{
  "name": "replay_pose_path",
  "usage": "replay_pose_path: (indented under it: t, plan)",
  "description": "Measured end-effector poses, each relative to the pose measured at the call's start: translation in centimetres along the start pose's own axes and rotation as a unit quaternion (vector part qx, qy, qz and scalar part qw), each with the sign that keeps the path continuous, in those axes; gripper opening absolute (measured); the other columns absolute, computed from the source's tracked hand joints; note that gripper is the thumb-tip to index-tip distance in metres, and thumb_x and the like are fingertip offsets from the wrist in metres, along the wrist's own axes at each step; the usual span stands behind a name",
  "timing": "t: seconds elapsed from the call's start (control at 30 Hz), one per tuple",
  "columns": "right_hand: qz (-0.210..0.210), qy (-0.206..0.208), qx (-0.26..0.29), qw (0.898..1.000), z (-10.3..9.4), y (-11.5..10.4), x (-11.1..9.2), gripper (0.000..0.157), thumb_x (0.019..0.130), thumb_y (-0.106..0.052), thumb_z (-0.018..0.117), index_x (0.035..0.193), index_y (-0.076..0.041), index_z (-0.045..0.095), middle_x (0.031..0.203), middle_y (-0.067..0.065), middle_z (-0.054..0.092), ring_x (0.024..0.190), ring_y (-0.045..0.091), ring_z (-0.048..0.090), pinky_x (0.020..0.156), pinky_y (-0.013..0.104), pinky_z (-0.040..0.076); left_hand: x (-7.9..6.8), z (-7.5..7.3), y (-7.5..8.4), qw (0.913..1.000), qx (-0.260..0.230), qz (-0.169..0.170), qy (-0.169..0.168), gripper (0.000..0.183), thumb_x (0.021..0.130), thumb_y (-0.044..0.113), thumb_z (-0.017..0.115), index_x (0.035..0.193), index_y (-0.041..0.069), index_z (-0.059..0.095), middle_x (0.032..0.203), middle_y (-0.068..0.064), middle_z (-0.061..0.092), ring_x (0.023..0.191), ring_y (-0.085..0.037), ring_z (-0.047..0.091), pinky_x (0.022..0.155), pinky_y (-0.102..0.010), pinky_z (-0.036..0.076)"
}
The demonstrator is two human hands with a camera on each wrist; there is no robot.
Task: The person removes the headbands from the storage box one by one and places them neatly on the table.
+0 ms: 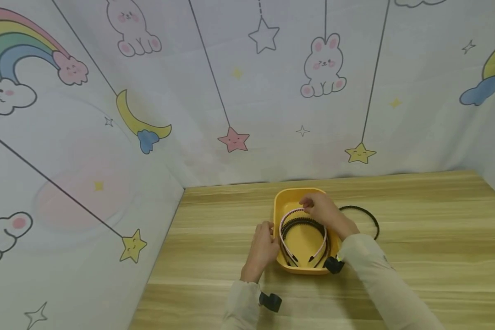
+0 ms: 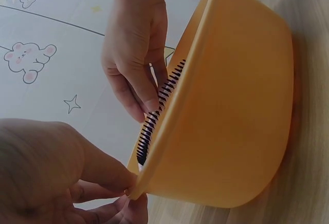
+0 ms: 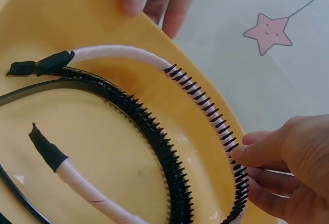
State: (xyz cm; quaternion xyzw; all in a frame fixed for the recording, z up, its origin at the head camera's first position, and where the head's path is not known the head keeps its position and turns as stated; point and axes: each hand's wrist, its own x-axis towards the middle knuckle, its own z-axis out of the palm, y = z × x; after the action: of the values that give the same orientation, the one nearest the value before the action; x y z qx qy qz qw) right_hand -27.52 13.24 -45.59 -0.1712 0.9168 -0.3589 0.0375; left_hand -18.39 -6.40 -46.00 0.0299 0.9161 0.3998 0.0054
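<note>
One yellow tub (image 1: 305,270) stands on the counter (image 1: 429,238). Inside it is one pink headband (image 3: 198,97) with black teeth along its middle and two black-wrapped ends. Beside it lie black headbands (image 3: 163,144), at least two; they overlap so closely that the exact number cannot be told. One more dark headband (image 1: 372,217) lies outside the tub, on the counter to its right, partly hidden by the right arm.

There are two hands. The right hand (image 1: 323,211) is at the far part of the tub, its grip nearly closed, pinching the pink headband by the toothed stretch between thumb and fingers, close to the rim. The left hand (image 1: 261,247) is at the tub's left side, its grip closed on the rim with the thumb opposite the fingers. Both arms wear pale sleeves (image 1: 389,279), and a small black device (image 1: 271,302) sits at each wrist.

The counter has a light wood grain in long streaks. Behind and to the left hangs a white cloth (image 1: 272,101) printed with rabbits, stars, moons, clouds and one rainbow (image 1: 20,39), several of them drawn on dark strings.
</note>
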Motion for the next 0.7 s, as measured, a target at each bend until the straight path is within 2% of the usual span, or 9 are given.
replay_pose_path:
  t: [0.43, 0.7]
  plan:
    - [-0.003, 0.02, -0.014, 1.0, -1.2, -0.2, 0.0, 0.021, 0.088, -0.004, 0.058, 0.108, 0.001, 0.063, 0.098, 0.011, 0.064, 0.092, 0.026, 0.059, 0.079, 0.04, 0.049, 0.0, 0.0, 0.1, 1.0, -0.003, -0.004, -0.003, 0.036, 0.084, -0.003, 0.053, 0.12, -0.003, 0.048, 0.102, -0.012, 0.049, 0.089, -0.019, 0.049, 0.074, -0.032, 0.045]
    - [0.0, 0.015, -0.011, 1.0, -2.5, -0.5, -0.1, 0.022, 0.09, -0.005, 0.056, 0.11, 0.002, 0.062, 0.102, 0.014, 0.064, 0.095, 0.029, 0.059, 0.08, 0.04, 0.048, 0.1, 0.0, 0.2, 0.9998, 0.007, -0.012, -0.01, 0.038, 0.084, -0.003, 0.052, 0.122, -0.002, 0.048, 0.1, -0.009, 0.048, 0.087, -0.018, 0.048, 0.073, -0.031, 0.044]
